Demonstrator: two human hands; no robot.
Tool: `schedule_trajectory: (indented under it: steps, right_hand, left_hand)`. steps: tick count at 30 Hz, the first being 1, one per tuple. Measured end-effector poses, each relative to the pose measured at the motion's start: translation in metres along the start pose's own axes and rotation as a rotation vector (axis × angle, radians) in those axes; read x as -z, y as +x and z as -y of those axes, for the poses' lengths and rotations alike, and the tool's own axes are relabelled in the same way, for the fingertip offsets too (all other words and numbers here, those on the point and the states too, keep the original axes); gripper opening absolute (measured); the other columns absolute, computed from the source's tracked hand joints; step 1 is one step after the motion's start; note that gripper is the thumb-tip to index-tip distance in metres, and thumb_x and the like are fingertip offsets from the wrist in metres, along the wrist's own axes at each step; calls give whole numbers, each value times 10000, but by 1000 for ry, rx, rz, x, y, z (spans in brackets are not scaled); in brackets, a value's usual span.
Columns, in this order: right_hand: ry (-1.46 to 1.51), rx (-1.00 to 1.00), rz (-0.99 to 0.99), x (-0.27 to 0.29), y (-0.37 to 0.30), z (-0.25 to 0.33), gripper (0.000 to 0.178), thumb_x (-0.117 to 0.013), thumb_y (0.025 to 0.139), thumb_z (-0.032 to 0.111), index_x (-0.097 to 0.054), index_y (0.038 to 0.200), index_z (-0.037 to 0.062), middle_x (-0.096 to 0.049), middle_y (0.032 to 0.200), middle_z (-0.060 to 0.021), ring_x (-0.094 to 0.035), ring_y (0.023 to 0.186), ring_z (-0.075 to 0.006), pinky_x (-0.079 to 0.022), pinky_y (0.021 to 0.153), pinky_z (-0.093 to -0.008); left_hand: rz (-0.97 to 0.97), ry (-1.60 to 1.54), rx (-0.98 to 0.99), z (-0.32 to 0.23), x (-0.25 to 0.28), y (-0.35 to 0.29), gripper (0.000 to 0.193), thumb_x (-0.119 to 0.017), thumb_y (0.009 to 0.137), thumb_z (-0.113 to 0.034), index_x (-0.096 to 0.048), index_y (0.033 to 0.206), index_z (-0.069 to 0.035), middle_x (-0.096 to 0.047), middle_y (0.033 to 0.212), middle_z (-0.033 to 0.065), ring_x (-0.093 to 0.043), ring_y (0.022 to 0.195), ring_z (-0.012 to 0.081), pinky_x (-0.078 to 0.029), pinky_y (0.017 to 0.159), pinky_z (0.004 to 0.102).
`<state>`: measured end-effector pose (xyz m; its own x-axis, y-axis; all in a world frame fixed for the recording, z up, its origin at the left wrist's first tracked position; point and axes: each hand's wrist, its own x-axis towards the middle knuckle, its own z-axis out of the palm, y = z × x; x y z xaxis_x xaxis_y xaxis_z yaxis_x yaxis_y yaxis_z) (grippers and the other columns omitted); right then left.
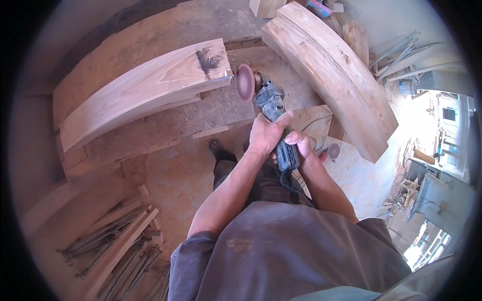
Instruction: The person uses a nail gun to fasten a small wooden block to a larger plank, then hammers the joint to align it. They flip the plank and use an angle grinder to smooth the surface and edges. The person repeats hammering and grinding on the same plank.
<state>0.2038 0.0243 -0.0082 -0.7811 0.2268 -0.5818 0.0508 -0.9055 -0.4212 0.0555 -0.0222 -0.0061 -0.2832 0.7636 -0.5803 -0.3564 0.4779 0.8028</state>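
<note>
Both my hands hold an angle grinder (271,100) in front of my body, its head pointing away from me. My left hand (267,133) is wrapped round the middle of its body. My right hand (301,144) grips the rear part, beside the vents, where a cord hangs down. A reddish sanding disc (245,83) is fitted at the front, its face turned left. Just left of the disc is the end of a long pale wooden beam (145,85) with a dark knot; a small gap appears between them.
The beam lies on a worn workbench (221,108). At the right, thick timber pieces (336,75) rest at an angle. A second grinder with a disc (333,151) is low by my right arm. Metal clamps (98,238) and wood strips (123,251) lie on the floor at lower left.
</note>
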Motion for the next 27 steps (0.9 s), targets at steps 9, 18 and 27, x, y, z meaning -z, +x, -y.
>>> schedule_trajectory:
  steps: [9,18,27]
  right_hand:
    - [87,-19,48,5,13,4,567,-608,714,341,-686,1022,-129,-729,842,-268,-723,683,-371,-629,657,-441]
    - [63,10,12,-13,12,9,551,-613,711,311,-673,1040,-127,-729,823,-271,-723,657,-368,-630,633,-427]
    - [-2,35,11,-21,12,12,550,-628,708,318,-679,1039,-118,-730,820,-259,-726,657,-357,-632,632,-421]
  left_hand:
    - [-5,21,10,-26,6,-4,370,-736,950,-336,-725,1015,29,-728,864,115,-685,686,173,-553,616,374]
    - [-33,31,2,-32,9,-7,381,-737,952,-338,-727,1011,38,-735,857,124,-689,689,184,-561,632,376]
    - [-22,-3,-30,-39,13,-12,382,-750,943,-324,-729,1004,53,-739,863,130,-696,722,190,-569,675,374]
